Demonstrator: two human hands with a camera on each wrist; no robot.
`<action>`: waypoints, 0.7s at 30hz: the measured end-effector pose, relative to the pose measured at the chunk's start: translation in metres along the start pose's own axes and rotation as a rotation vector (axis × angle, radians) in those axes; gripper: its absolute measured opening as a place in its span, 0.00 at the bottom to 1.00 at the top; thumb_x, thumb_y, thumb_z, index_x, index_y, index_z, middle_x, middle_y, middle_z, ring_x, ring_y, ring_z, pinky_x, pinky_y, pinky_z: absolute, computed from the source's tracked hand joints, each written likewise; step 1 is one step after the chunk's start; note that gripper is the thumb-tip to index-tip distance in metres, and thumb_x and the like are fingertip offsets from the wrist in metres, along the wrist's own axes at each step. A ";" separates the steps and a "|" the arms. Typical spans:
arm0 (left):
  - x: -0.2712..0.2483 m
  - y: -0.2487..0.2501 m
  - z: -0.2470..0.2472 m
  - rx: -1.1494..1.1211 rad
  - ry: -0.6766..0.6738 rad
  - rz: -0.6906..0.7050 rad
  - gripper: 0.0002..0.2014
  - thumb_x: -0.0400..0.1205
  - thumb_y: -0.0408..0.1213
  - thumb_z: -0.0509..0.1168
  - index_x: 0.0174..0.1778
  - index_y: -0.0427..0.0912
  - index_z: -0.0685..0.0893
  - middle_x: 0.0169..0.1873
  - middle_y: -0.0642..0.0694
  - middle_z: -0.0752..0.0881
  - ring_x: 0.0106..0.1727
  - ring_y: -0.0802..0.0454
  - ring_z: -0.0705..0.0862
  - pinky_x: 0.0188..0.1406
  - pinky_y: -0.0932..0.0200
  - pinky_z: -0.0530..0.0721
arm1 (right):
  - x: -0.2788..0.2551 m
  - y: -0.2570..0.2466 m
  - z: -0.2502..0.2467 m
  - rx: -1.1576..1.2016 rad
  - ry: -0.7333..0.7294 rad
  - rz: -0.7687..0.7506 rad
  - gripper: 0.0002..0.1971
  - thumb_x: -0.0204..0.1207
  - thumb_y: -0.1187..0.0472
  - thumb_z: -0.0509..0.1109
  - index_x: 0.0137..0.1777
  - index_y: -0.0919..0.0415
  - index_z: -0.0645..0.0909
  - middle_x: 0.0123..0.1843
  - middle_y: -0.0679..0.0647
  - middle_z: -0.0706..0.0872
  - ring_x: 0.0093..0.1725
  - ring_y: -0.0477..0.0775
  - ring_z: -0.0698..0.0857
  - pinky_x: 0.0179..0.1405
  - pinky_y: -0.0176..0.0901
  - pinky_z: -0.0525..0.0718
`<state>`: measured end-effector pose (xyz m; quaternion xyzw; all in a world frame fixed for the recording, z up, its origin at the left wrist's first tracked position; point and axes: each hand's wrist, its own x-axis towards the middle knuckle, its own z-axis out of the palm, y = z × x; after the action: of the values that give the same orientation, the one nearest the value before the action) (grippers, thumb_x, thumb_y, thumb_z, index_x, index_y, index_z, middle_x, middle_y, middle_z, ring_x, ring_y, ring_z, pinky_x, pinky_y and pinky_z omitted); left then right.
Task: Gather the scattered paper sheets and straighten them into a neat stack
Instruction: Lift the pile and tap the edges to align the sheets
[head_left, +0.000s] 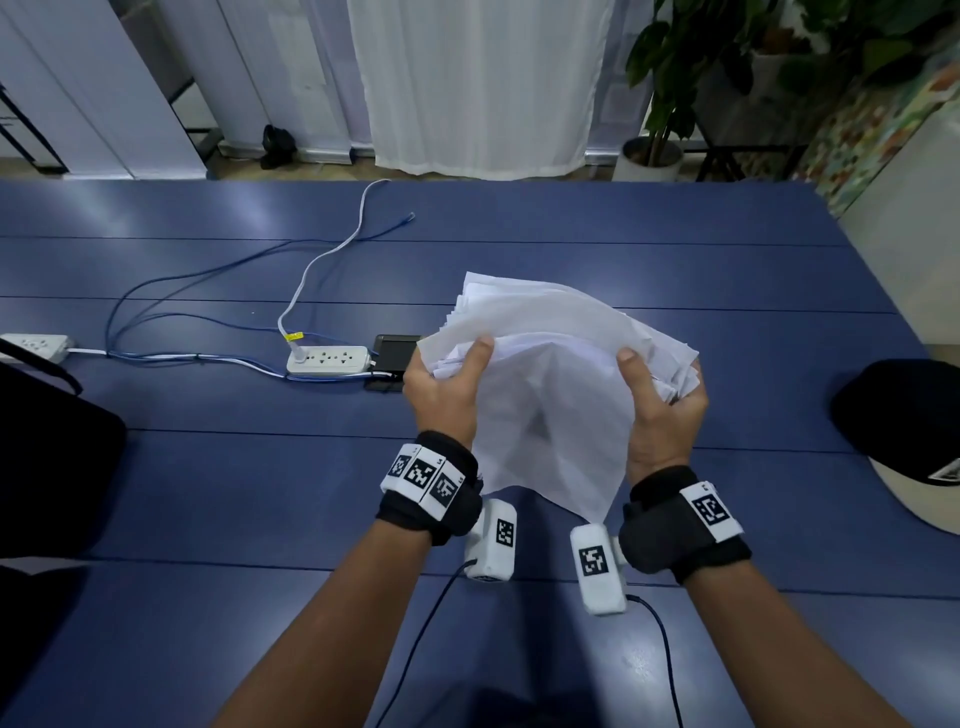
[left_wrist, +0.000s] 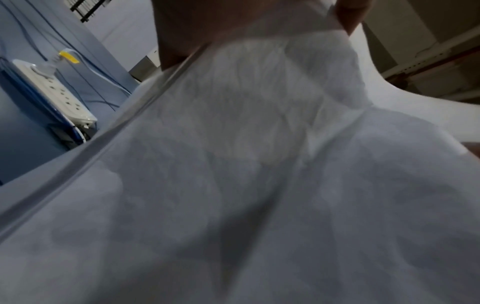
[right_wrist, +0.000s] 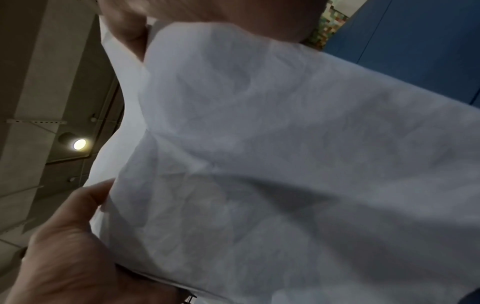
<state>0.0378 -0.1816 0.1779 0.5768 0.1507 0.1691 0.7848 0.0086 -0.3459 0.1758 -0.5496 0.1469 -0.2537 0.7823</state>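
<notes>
Both edges of the paper sheets are clasped by the left hand and right hand, above the surface, beside the power strip; edges are uneven, so squaring is likely needed next.

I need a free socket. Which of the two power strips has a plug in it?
The power strip beside the left hand: a white plug with a yellow tag sits in it. The far-left one shows none.

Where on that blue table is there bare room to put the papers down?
Bare table lies beyond the paper bundle, and near the forearms. It is crowded on the left around the power strip and cables; a cap sits at the right edge.
</notes>
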 end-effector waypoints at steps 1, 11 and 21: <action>0.000 -0.001 0.001 0.019 0.005 0.010 0.10 0.66 0.40 0.77 0.41 0.52 0.85 0.35 0.64 0.91 0.41 0.60 0.89 0.52 0.56 0.86 | 0.001 0.000 0.000 -0.014 -0.001 -0.003 0.11 0.69 0.62 0.78 0.49 0.55 0.81 0.46 0.52 0.88 0.45 0.53 0.87 0.55 0.53 0.86; 0.003 0.001 0.005 0.049 0.086 0.029 0.08 0.72 0.40 0.79 0.40 0.52 0.86 0.33 0.65 0.90 0.40 0.67 0.88 0.45 0.71 0.82 | 0.006 -0.004 0.004 -0.059 -0.046 0.004 0.17 0.66 0.48 0.79 0.48 0.58 0.84 0.46 0.54 0.88 0.47 0.55 0.87 0.55 0.55 0.86; 0.005 0.005 0.000 0.178 -0.096 0.138 0.09 0.67 0.30 0.75 0.39 0.45 0.86 0.29 0.63 0.89 0.33 0.61 0.87 0.41 0.67 0.83 | 0.006 -0.009 0.009 -0.132 0.032 0.025 0.26 0.63 0.33 0.77 0.46 0.55 0.85 0.45 0.53 0.90 0.51 0.61 0.89 0.63 0.65 0.84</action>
<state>0.0419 -0.1784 0.1826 0.6608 0.0874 0.1810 0.7231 0.0161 -0.3443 0.1878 -0.5938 0.1828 -0.2426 0.7451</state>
